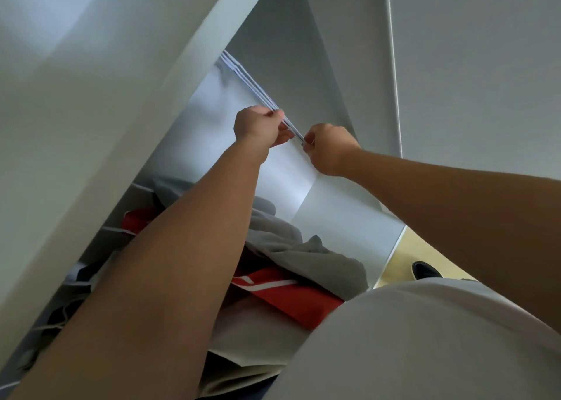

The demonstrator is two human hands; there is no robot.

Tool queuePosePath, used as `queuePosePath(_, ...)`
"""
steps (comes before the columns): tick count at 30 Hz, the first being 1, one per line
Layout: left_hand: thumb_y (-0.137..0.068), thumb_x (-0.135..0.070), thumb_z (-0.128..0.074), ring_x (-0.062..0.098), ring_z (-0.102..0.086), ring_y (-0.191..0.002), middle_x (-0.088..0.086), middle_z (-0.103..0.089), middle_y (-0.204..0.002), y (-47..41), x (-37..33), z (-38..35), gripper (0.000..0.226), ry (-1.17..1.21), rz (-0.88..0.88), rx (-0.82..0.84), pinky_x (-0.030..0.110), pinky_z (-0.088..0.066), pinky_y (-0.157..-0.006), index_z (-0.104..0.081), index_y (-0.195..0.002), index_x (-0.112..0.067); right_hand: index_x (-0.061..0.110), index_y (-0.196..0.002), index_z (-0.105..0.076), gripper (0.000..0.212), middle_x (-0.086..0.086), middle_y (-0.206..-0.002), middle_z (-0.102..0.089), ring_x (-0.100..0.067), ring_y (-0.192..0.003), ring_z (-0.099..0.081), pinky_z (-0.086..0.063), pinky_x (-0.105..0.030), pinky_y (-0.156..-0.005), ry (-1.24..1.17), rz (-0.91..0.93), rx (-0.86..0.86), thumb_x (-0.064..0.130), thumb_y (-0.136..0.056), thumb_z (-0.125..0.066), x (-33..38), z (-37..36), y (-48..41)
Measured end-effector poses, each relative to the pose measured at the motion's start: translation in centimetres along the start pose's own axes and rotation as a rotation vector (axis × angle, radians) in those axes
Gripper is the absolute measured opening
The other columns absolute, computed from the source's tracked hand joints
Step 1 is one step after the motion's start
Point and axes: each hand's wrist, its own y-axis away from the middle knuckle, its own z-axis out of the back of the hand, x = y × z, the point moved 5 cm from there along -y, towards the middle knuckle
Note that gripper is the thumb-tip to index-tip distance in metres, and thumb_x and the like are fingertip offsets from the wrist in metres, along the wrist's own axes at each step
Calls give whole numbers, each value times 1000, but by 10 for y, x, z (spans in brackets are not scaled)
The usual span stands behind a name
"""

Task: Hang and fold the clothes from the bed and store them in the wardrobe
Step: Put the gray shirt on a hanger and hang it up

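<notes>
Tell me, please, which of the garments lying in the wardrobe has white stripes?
The red garment at the front, partly under the grey garment: white stripes cross it, while the grey one is plain.

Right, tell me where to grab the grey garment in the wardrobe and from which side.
Probably pinch the raised fold at the top of the grey garment, coming from above on the open front side. It lies crumpled and loose over the red garment, so that peak should lift clear; its left part is hidden behind the left arm.
</notes>
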Motion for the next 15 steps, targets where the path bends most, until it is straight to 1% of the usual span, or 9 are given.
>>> queuePosePath(2, -97, -9, -64, 29, -75, -63, 15, -74, -75, -5, -6, -9, 14, 36, 20, 24, 27, -58, -56, -70, -89, 0, 18, -111, -64, 17, -5, -92, -63, -21, -70, -55, -36, -25, -52, -15, -17, -28, 24, -99, -54, -6, 8, -5)
queuePosePath(3, -97, -9, -64, 29, -75, -64, 15, -74, -74, -7, -9, -14, 13, 59, 32, 34, 28, -59, -57, -69, -89, 0, 18, -110, -64, 16, -5, -92, -63, -21, -70, -55, -36, -26, -52, -19, -23, -49, 23, -99, -54, -9, 11, -7)
queuePosePath(6, -98, -10, -63, 31, -75, -66, 16, -73, -74, -11, -16, -27, 13, 130, 64, 55, 30, -60, -59, -67, -88, -1, 17, -111, -63, 17, -6, -95, -59, -27, -78, -54, -39, -29, -64, 3, -26, -131, 21, -99, -52, -16, 23, -10)
queuePosePath(10, -99, -11, -63, 31, -75, -67, 18, -73, -80, -10, -22, -37, 12, 224, 83, 67, 30, -60, -59, -66, -96, 0, 18, -115, -62, 20, -9, -107, -61, -31, -81, -53, -40, -32, -68, 42, -16, -228, 17, -98, -52, -20, 35, -8)
queuePosePath(13, -101, -12, -59, 32, -76, -72, 20, -74, -85, -7, -24, -41, 15, 302, 82, 64, 30, -60, -60, -65, -102, 2, 20, -124, -54, 29, -8, -117, -60, -34, -94, -59, -40, -35, -69, 103, 34, -316, 14, -96, -54, -20, 45, -2)
queuePosePath(15, -103, -11, -56, 33, -76, -72, 22, -73, -88, -4, -25, -42, 18, 344, 73, 43, 31, -61, -62, -64, -105, 5, 21, -124, -53, 29, -7, -120, -56, -33, -103, -57, -38, -35, -68, 151, 85, -367, 15, -95, -56, -19, 51, 2)
